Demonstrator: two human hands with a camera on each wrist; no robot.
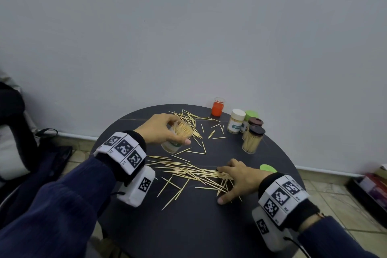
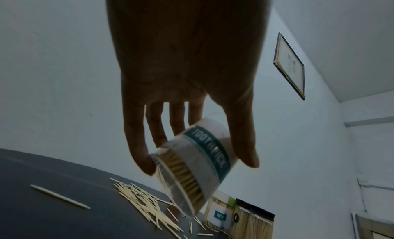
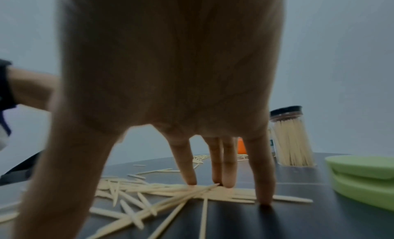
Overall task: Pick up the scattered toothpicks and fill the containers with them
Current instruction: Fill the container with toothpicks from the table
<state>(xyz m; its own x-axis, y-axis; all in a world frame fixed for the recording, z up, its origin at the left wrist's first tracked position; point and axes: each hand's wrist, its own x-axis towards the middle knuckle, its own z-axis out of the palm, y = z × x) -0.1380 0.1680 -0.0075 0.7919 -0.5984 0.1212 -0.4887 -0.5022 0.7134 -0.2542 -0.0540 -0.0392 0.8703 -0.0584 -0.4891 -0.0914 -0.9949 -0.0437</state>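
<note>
Head view shows the gathering step: the left hand (image 1: 161, 130) grips a tilted, nearly full toothpick container (image 1: 178, 136) above the table (image 1: 188, 226), while the right hand (image 1: 236, 178) presses spread fingers on the near toothpick pile (image 1: 188, 172), which next needs pinching into a bundle.

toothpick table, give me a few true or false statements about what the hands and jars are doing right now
1. The left hand holds an open jar of toothpicks. True.
2. The right hand is lifted clear of the table. False: its fingertips press on the toothpick pile.
3. The green lid lies on the table by the right hand. True.
4. The orange jar is in the left hand. False: it stands at the far edge.
5. Capped jars stand upright at the right. True.
</note>
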